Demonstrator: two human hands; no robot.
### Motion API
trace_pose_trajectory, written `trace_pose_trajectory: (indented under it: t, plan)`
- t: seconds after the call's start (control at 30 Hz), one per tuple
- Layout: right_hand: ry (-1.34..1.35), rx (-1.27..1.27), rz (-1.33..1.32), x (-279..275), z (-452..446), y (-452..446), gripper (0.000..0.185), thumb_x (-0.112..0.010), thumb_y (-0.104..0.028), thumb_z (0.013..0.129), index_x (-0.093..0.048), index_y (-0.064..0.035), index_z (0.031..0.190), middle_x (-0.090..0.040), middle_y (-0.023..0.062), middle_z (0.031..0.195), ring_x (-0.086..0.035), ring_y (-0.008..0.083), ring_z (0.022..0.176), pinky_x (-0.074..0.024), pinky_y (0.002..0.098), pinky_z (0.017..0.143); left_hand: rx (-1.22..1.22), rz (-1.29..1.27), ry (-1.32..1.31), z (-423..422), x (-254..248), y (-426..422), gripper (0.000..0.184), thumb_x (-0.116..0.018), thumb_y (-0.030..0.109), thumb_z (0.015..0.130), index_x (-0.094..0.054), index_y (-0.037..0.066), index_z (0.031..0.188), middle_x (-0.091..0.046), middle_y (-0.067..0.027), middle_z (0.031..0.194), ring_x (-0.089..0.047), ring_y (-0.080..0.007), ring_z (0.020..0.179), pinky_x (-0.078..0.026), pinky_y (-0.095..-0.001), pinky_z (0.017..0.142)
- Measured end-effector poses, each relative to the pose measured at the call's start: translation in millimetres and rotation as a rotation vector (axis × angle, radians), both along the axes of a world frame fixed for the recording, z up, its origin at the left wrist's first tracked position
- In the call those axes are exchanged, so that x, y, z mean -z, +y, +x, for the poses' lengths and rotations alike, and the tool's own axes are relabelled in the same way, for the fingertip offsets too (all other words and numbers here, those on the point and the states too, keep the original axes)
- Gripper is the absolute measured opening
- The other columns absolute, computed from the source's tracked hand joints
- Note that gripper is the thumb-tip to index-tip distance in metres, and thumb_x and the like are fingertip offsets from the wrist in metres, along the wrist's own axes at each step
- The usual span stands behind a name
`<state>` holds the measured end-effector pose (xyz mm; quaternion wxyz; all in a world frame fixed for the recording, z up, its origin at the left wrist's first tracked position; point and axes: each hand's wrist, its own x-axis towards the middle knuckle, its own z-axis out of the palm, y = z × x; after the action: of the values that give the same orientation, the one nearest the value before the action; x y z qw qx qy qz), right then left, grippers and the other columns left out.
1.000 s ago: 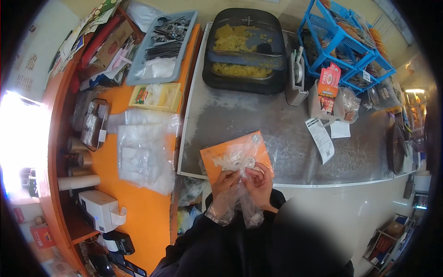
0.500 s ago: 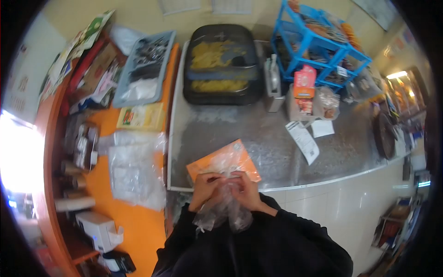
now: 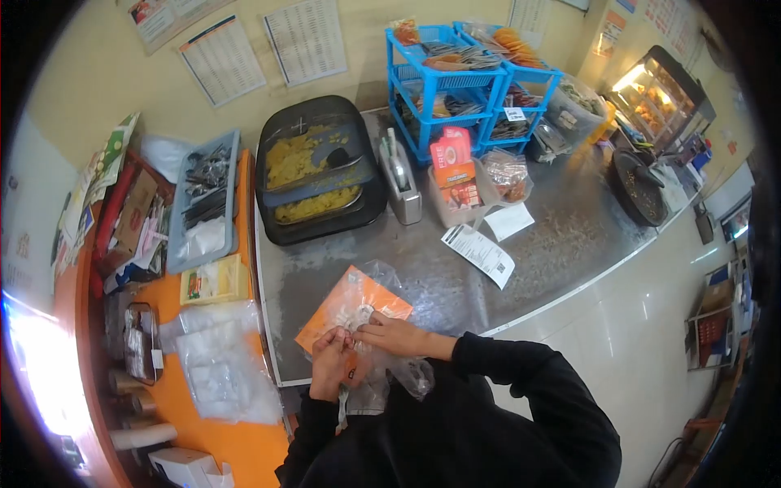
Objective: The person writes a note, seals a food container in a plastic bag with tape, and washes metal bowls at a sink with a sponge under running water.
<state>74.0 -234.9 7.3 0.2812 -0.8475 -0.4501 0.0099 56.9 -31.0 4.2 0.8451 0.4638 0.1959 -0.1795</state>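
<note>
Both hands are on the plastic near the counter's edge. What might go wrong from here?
The clear plastic bag looks thin; it might tear where the left hand pinches its gathered part and the right hand touches it.

The orange package lies close to the near edge of the metal counter, so a tug toward the body could pull it off.

The bag's loose ends hang by the black clothing and might snag.
</note>
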Motion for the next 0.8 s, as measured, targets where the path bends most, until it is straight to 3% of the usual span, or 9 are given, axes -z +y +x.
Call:
trace_pose_trajectory:
  t: [0.2,0.3,0.37,0.4,0.43,0.5,0.6,0.7,0.8]
  plan:
    - [-0.066,0.146,0.228,2.2,5.2,-25.1,0.034,-0.058,-0.010,0.082,-0.056,-0.0082,0.116,-0.058,0.0065,0.107,-0.051,0.0288,0.100,-0.0444,0.0386,0.086,-0.179,-0.180,0.041,1.3,-5.9,-5.8,0.011,-0.055,0.010,0.096,-0.062,0.002,0.096,-0.061,-0.0054,0.089,-0.060,-0.0115,0.078,-0.049,-0.0227,0.070]
    - [-0.151,0.697,0.288,-18.4,14.9,-89.1,0.026,-0.058,-0.008,0.083,-0.059,-0.0026,0.108,-0.061,0.0131,0.103,-0.054,0.0337,0.098,-0.0410,0.0447,0.086,-0.160,0.322,-0.243,-1.0,-7.6,-0.5,0.014,-0.057,0.013,0.095,-0.063,0.001,0.097,-0.063,-0.0076,0.100,-0.061,-0.0126,0.079,-0.050,-0.0233,0.070]
    - [-0.246,1.113,0.293,4.4,21.2,-146.3,0.027,-0.060,-0.007,0.082,-0.057,0.0001,0.108,-0.056,0.0200,0.109,-0.051,0.0379,0.101,-0.0401,0.0469,0.088,-0.110,0.527,-0.370,1.1,-13.9,9.8,0.017,-0.061,0.018,0.092,-0.065,0.002,0.098,-0.065,-0.0068,0.104,-0.062,-0.0194,0.093,-0.047,-0.0334,0.085]
    - [-0.217,1.176,0.213,12.2,22.1,-178.3,0.029,-0.062,-0.009,0.082,-0.057,-0.0013,0.110,-0.054,0.0197,0.114,-0.050,0.0379,0.105,-0.0398,0.0472,0.090,-0.087,0.631,-0.435,3.5,-19.6,11.5,0.019,-0.064,0.020,0.091,-0.066,0.003,0.099,-0.066,-0.0065,0.107,-0.062,-0.0228,0.100,-0.045,-0.0385,0.092]
    - [-0.141,1.226,0.090,13.8,18.8,-202.1,0.032,-0.063,-0.011,0.082,-0.059,-0.0074,0.113,-0.053,0.0159,0.120,-0.048,0.0361,0.112,-0.0390,0.0479,0.092,0.039,0.923,-0.626,5.0,-33.4,7.8,0.023,-0.065,0.024,0.088,-0.066,0.007,0.102,-0.063,-0.0071,0.113,-0.057,-0.0268,0.109,-0.040,-0.0447,0.096]
    - [-0.108,1.096,-0.091,1.6,15.4,-218.3,0.033,-0.062,-0.012,0.083,-0.059,-0.0123,0.115,-0.053,0.0129,0.123,-0.047,0.0344,0.116,-0.0381,0.0489,0.093,0.316,1.507,-0.991,11.4,-64.3,-4.1,0.032,-0.068,0.034,0.084,-0.066,0.013,0.109,-0.059,-0.0084,0.126,-0.046,-0.0349,0.126,-0.029,-0.0570,0.105]
    - [-0.157,0.896,-0.246,20.3,14.9,-225.9,0.035,-0.060,-0.017,0.084,-0.061,-0.0210,0.119,-0.051,0.0073,0.128,-0.044,0.0309,0.122,-0.0361,0.0536,0.094,0.471,1.657,-0.991,18.8,-56.4,-26.7,0.042,-0.066,0.045,0.080,-0.064,0.024,0.116,-0.046,-0.0088,0.142,-0.028,-0.0420,0.137,-0.012,-0.0651,0.107]
    - [-0.103,0.906,-0.278,30.0,9.7,-201.0,0.036,-0.058,-0.018,0.084,-0.061,-0.0222,0.120,-0.051,0.0048,0.128,-0.044,0.0308,0.119,-0.0342,0.0573,0.092,0.463,1.670,-0.873,25.5,-34.5,-29.1,0.043,-0.061,0.046,0.083,-0.061,0.026,0.121,-0.041,-0.0107,0.146,-0.027,-0.0446,0.136,-0.014,-0.0647,0.107]
    - [-0.062,0.886,-0.278,20.0,2.4,-164.1,0.040,-0.058,-0.016,0.082,-0.061,-0.0220,0.122,-0.051,0.0049,0.128,-0.046,0.0307,0.114,-0.0351,0.0550,0.089,0.259,1.701,-0.771,26.3,-12.9,-34.9,0.038,-0.059,0.041,0.085,-0.062,0.027,0.120,-0.042,-0.0108,0.145,-0.029,-0.0436,0.136,-0.015,-0.0647,0.107]
